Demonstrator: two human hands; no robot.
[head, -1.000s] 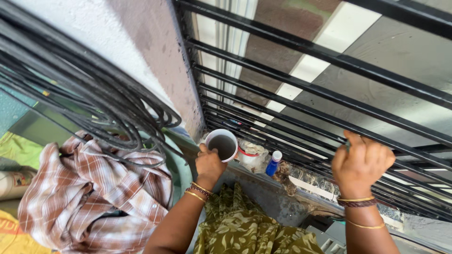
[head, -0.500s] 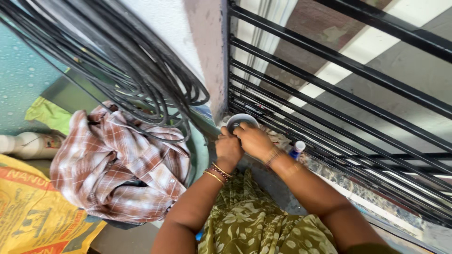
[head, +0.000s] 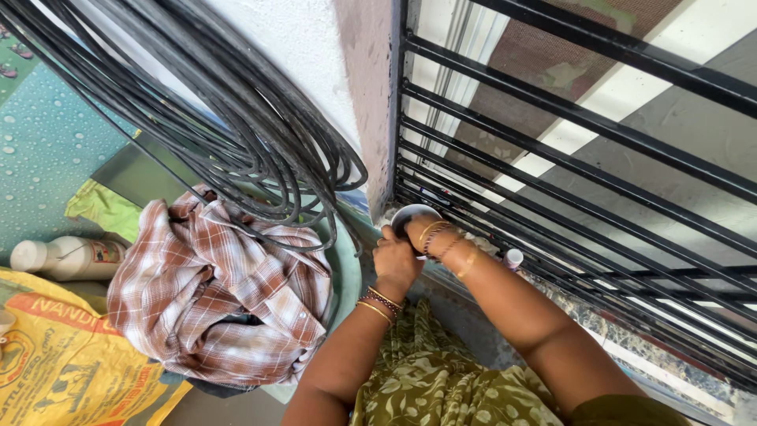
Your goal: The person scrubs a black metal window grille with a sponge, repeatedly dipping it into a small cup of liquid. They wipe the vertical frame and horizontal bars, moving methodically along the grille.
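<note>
Down at the lower edge, a green patterned garment (head: 441, 386) covers the person's lap, and both forearms rise from it toward the window ledge. The left hand (head: 397, 260), with bangles at the wrist, has its fingers wrapped round the side of a small round metal cup (head: 412, 214) and grips it. The right hand (head: 422, 230) reaches down into the cup's mouth, so its fingers are hidden inside; whether they are curled or spread cannot be told. The cup sits at the corner where the pale wall pillar (head: 367, 102) meets the black window grille (head: 568, 150), just in front of the lowest bars.

To the left of the hands, a crumpled brown-and-white checked cloth (head: 213, 292) lies heaped in a pale green tub (head: 345, 272). Further left are a yellow printed sack (head: 63, 363) and a white bottle (head: 67, 258) lying on its side. A small white-capped bottle (head: 513, 257) stands on the ledge behind the right forearm. Above the tub, a thick coil of black cable (head: 236, 118) hangs against the white wall.
</note>
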